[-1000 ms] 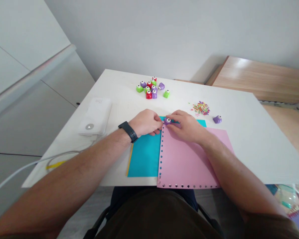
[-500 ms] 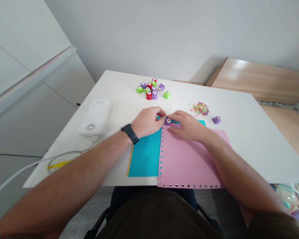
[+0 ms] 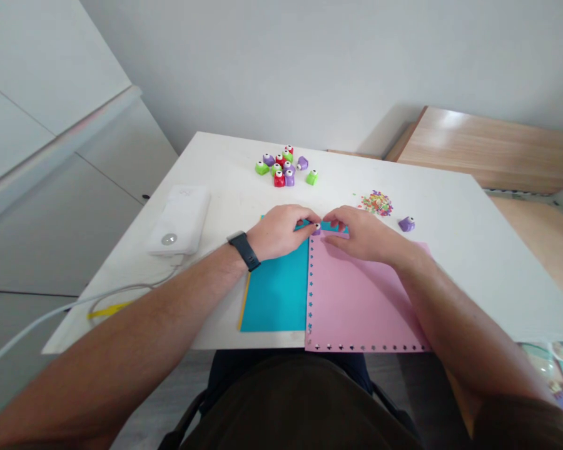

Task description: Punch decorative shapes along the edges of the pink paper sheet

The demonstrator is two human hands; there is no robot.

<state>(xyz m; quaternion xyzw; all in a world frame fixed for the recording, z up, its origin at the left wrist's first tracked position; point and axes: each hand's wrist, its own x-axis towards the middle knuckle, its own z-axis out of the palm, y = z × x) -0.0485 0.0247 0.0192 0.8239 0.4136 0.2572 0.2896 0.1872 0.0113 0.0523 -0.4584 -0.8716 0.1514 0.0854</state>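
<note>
1. Done: small star-like holes line the left and near edges of the pink sheet [image 3: 366, 300], which overlaps the blue sheet [image 3: 274, 300].
2. Left to do, seemingly: the far edge – no holes discernible there; the right edge is mostly hidden.
3. The purple punch [image 3: 316, 230] sits at the pink sheet's far-left corner – pinched by the left hand [image 3: 284, 229].
4. The right hand [image 3: 359, 232] curves loosely beside it, apparently gripping nothing.

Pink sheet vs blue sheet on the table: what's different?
Edges: the pink sheet has small punched holes along its left and near edges; the blue sheet shows none on its visible part.
Layering: pink lies on top, partly covering blue.
Position: pink reaches the table's near edge; blue stops short of it.
Shared: both lie flat.
</note>
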